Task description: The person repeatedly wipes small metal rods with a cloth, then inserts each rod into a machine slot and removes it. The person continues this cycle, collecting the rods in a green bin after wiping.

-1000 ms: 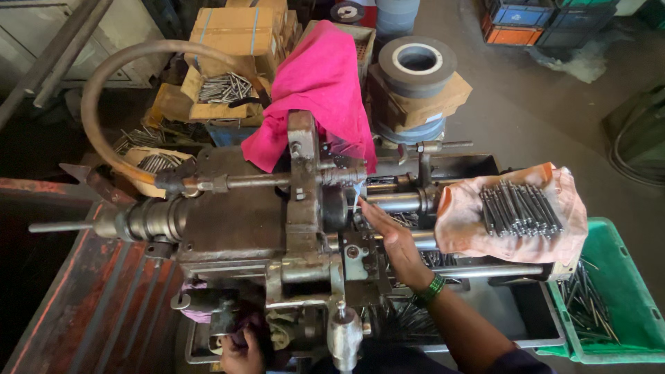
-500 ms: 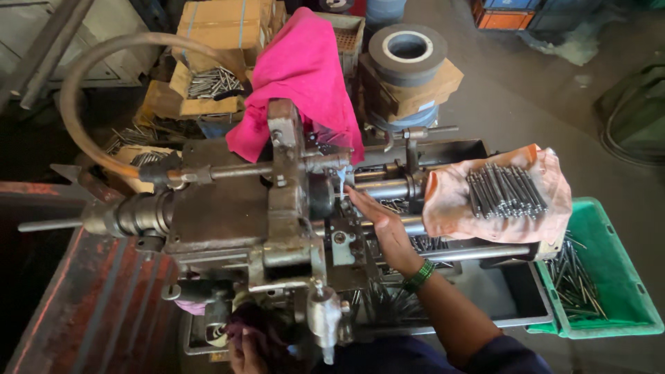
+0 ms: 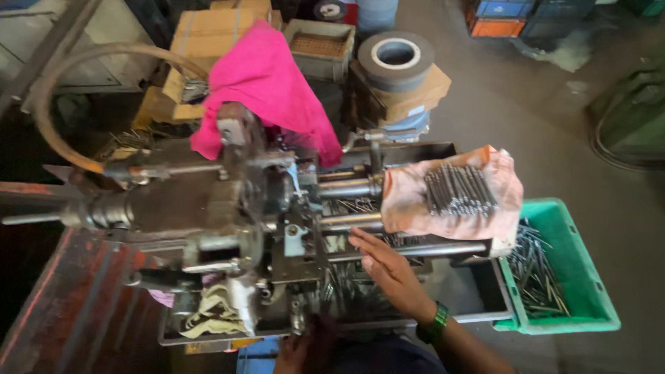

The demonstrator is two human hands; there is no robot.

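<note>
My right hand lies flat with fingers stretched out, just below the horizontal steel bars of a greasy grey machine. It wears a green wristband and holds nothing that I can see. My left hand is at the bottom edge, dark and blurred, curled around a lever at the machine's front. To the right of the bars, a bundle of thin metal pins rests on an orange cloth.
A pink cloth drapes over the machine's back. A green crate with loose pins stands at the right. A grey ring-shaped wheel sits on boxes behind. A curved hose loops at the left. A metal tray lies under the machine.
My right hand has drawn back from the middle of the machine toward me, and now lies below the bars. My left hand stays low at the machine's front. The view has shifted.
</note>
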